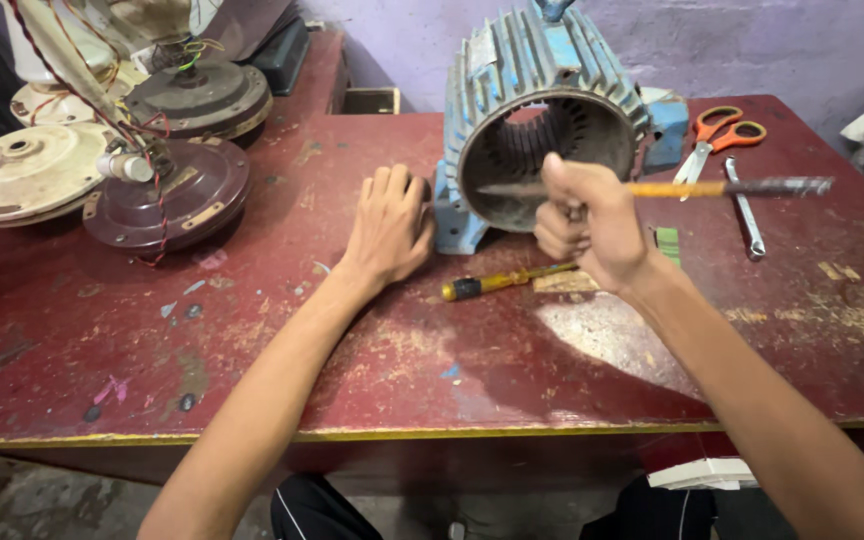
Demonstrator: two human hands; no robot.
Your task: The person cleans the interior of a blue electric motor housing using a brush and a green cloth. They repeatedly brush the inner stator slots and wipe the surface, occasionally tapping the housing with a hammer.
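At the upper left of the frame, a stack of ceiling fan motors (102,165), cream and maroon discs with red wiring, sits on the workbench (252,340).

Left of centre, your left hand (389,225) lies flat, fingers together and extended, pressed on the bench and touching the base of the motor housing (542,110). It grips nothing.

At upper centre, the blue finned motor housing stands on its foot, its open bore facing you, stator slots visible inside. Judge it as heavy, rigid cast metal. It will not flex, but the fins present hard edges. Take hold at the foot or around the outer shell, not inside the bore, where the slots could be damaged.

Below the housing, a yellow-handled screwdriver (497,282) lies flat on the bench.

Right of centre, your right hand (592,220) is closed in a fist around a long rod tool (692,187), held level with its tip reaching into the bore. The rod appears stiff and light.

At the upper right, orange-handled scissors (717,135) and a spanner (747,215) lie just beside each other.

The workbench surface is worn maroon paint, scratched and dusty, hard and flat. A pale violet wall (752,50) stands behind the bench.
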